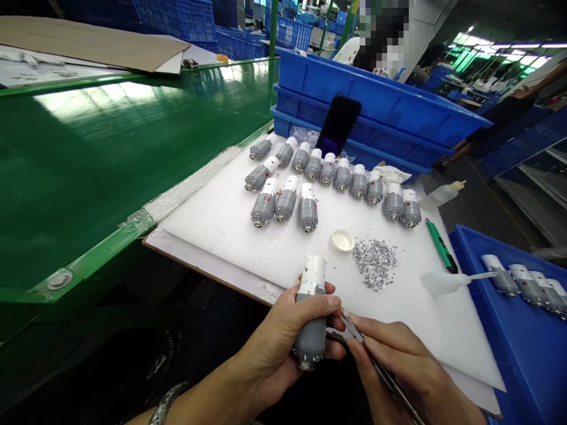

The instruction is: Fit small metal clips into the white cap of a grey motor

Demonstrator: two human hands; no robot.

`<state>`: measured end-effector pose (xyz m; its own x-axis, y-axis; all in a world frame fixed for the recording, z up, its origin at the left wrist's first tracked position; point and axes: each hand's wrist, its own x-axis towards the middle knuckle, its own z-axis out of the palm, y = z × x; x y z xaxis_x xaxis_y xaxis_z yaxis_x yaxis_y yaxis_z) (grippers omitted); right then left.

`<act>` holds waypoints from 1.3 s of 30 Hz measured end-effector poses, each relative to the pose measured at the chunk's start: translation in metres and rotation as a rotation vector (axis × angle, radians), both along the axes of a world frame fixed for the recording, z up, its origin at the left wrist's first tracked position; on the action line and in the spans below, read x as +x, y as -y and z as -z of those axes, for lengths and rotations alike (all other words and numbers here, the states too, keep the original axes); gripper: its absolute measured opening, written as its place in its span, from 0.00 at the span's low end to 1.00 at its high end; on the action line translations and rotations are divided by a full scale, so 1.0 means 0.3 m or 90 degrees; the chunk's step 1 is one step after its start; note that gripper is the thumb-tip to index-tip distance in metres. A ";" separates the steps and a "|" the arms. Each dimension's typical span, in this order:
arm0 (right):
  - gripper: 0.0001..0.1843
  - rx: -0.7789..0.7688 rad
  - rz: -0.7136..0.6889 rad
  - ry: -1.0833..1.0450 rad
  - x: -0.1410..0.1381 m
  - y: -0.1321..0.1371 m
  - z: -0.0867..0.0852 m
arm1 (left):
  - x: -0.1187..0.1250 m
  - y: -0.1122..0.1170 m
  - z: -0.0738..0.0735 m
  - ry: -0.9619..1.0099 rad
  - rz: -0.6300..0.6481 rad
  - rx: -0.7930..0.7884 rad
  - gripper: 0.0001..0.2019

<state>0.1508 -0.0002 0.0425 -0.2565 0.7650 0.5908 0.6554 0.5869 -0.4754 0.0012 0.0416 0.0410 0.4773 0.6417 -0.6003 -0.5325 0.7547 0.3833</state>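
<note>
My left hand [283,336] is wrapped round a grey and white model spacecraft [311,330], its white end pointing up and away. Between the fingers of my right hand [407,360] is a pair of metal tweezers [376,363], the tips close to my left thumb at the model's right side. Whether the tips grip a small part is too fine to make out. On the white foam sheet [230,230] ahead lie a heap of tiny silvery parts [375,264] and a small round white cap [342,240]. Several similar models [286,198] stand in rows farther back.
Stacked blue crates [376,88] rise behind the sheet, a dark phone [339,125] leaning on them. A squeeze bottle [443,195], a green tool [441,245] and a white nozzle bottle [447,283] lie right. A blue tray [509,330] holds more models. Left runs a green conveyor [155,130].
</note>
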 end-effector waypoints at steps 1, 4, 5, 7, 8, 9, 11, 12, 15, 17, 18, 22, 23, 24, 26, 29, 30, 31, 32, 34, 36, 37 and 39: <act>0.08 0.022 0.048 -0.050 -0.019 0.002 0.003 | 0.001 0.002 -0.002 0.005 -0.004 -0.005 0.07; 0.08 0.067 0.129 -0.137 -0.053 0.005 0.004 | 0.002 0.009 -0.009 0.032 -0.025 -0.031 0.04; 0.08 0.059 0.107 -0.104 -0.051 0.004 -0.001 | 0.003 0.013 -0.010 0.046 -0.035 -0.041 0.03; 0.07 0.034 0.053 -0.002 -0.029 -0.003 -0.015 | 0.003 0.019 -0.012 0.077 -0.050 -0.070 0.03; 0.07 0.018 0.025 0.048 -0.013 -0.006 -0.022 | 0.004 0.022 -0.011 0.087 -0.055 -0.088 0.03; 0.07 0.003 0.002 0.084 0.002 -0.008 -0.026 | 0.005 0.024 -0.011 0.095 -0.059 -0.104 0.03; 0.07 -0.004 -0.004 0.084 0.023 -0.010 -0.026 | 0.006 0.026 -0.010 0.104 -0.064 -0.125 0.02; 0.07 0.003 -0.003 0.060 0.027 -0.009 -0.022 | 0.007 0.027 -0.010 0.108 -0.067 -0.127 0.03; 0.14 0.037 0.009 -0.028 0.025 -0.003 -0.003 | 0.008 0.029 -0.009 0.118 -0.084 -0.123 0.03; 0.16 0.033 -0.001 -0.038 0.025 0.001 0.009 | 0.007 0.031 -0.008 0.127 -0.084 -0.138 0.03; 0.15 0.022 -0.007 -0.024 0.027 0.004 0.013 | 0.007 0.033 -0.008 0.134 -0.082 -0.151 0.03; 0.06 -0.016 0.040 0.032 0.032 0.018 0.022 | 0.007 0.038 -0.007 0.145 -0.084 -0.188 0.03; 0.05 -0.012 0.066 0.022 0.027 0.020 0.023 | 0.009 0.040 -0.006 0.142 -0.090 -0.190 0.04; 0.03 -0.004 0.091 0.000 0.020 0.021 0.025 | 0.011 0.041 -0.006 0.138 -0.095 -0.190 0.04; 0.05 0.012 0.136 -0.067 -0.001 0.018 0.028 | 0.014 0.045 -0.004 0.130 -0.103 -0.183 0.06; 0.10 0.004 0.171 -0.145 -0.034 0.007 0.035 | 0.016 0.048 -0.001 0.112 -0.102 -0.169 0.07; 0.11 0.001 0.176 -0.163 -0.042 0.004 0.038 | 0.015 0.048 -0.001 0.109 -0.101 -0.163 0.07; 0.11 -0.002 0.179 -0.177 -0.047 0.002 0.041 | 0.013 0.047 -0.002 0.108 -0.100 -0.158 0.06; 0.11 -0.004 0.180 -0.187 -0.048 0.001 0.043 | 0.012 0.046 -0.003 0.109 -0.097 -0.152 0.05; 0.10 -0.004 0.174 -0.189 -0.039 0.001 0.046 | 0.010 0.043 -0.006 0.109 -0.093 -0.144 0.04; 0.09 0.000 0.142 -0.169 -0.018 0.004 0.045 | 0.009 0.042 -0.006 0.104 -0.092 -0.142 0.04; 0.09 0.002 0.109 -0.152 -0.005 0.005 0.044 | 0.010 0.042 -0.005 0.102 -0.094 -0.142 0.04; 0.14 0.004 0.032 -0.114 0.021 0.006 0.042 | 0.012 0.042 0.000 0.100 -0.103 -0.143 0.05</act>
